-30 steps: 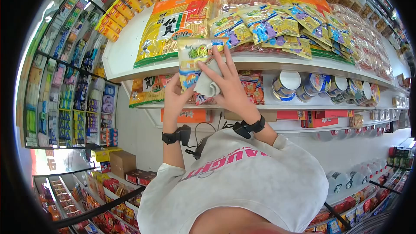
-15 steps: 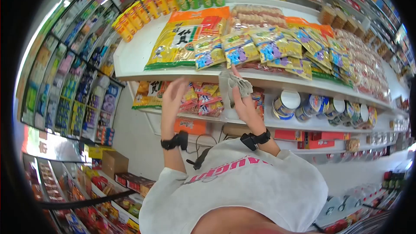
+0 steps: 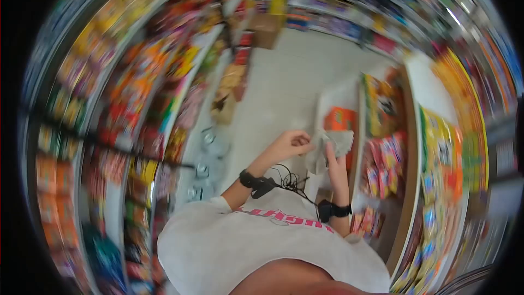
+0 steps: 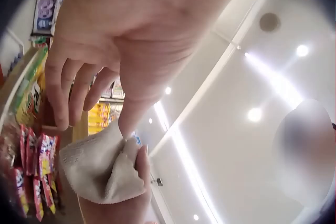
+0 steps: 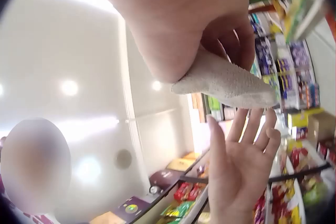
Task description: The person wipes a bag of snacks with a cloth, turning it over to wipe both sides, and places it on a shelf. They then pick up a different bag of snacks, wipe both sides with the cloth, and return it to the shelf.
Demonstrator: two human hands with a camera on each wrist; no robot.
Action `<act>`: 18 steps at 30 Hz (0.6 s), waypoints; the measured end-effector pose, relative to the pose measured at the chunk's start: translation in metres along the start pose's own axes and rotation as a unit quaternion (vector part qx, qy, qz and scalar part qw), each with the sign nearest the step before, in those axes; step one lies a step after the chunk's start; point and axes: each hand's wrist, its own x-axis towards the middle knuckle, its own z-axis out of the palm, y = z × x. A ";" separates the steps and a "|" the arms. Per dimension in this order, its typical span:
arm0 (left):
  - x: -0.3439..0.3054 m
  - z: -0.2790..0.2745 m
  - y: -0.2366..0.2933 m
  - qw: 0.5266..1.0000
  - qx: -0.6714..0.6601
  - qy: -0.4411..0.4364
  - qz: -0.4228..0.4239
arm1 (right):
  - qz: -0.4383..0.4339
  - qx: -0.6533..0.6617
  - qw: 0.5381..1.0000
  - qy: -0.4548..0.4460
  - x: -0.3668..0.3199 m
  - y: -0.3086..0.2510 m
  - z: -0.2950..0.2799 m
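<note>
A folded grey cloth [image 3: 339, 141] is gripped in my right hand [image 3: 337, 170], in front of my body. In the right wrist view the cloth [image 5: 226, 83] sticks out between thumb and curled fingers. My left hand [image 3: 289, 145] is just left of it, holding nothing, its fingers loosely bent. The left wrist view has the left thumb [image 4: 137, 113] overlapping the upper edge of the cloth [image 4: 97, 169]. Seen from the right wrist, the left palm [image 5: 239, 174] faces up below the cloth with the fingers apart.
To the right stands a white shelf unit with yellow snack bags [image 3: 436, 142] on top and pink packets [image 3: 385, 155] lower down. Shelves of colourful packages [image 3: 147, 93] line the left side. Between them runs the pale floor [image 3: 284, 82], with a cardboard box [image 3: 266, 30] farther along.
Both hands held a snack packet at first; it then lay on the shelf with the others. The view has swung from the shelf to the aisle, and the right hand has kept the cloth.
</note>
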 end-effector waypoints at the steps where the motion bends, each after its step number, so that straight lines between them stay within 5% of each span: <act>1: -0.008 -0.016 -0.012 0.999 -0.028 0.033 0.016 | 0.023 0.089 0.995 -0.033 0.006 0.011 0.012; 6: -0.078 -0.067 -0.057 0.973 -0.085 0.211 0.042 | 0.141 0.337 0.923 -0.119 -0.007 0.009 0.107; 9: -0.102 -0.069 -0.052 0.965 -0.110 0.232 0.051 | 0.110 0.164 0.961 -0.196 -0.021 0.005 0.114; 10: -0.111 -0.070 -0.053 0.964 -0.114 0.233 0.056 | 0.009 0.074 0.972 -0.222 -0.030 0.006 0.119; 13: -0.129 -0.060 -0.057 0.966 -0.065 0.232 0.094 | 0.045 -0.041 0.989 -0.136 -0.055 -0.015 0.133; 18: -0.171 -0.035 -0.046 0.952 -0.022 0.274 0.135 | 0.108 0.228 0.955 -0.158 -0.051 0.015 0.122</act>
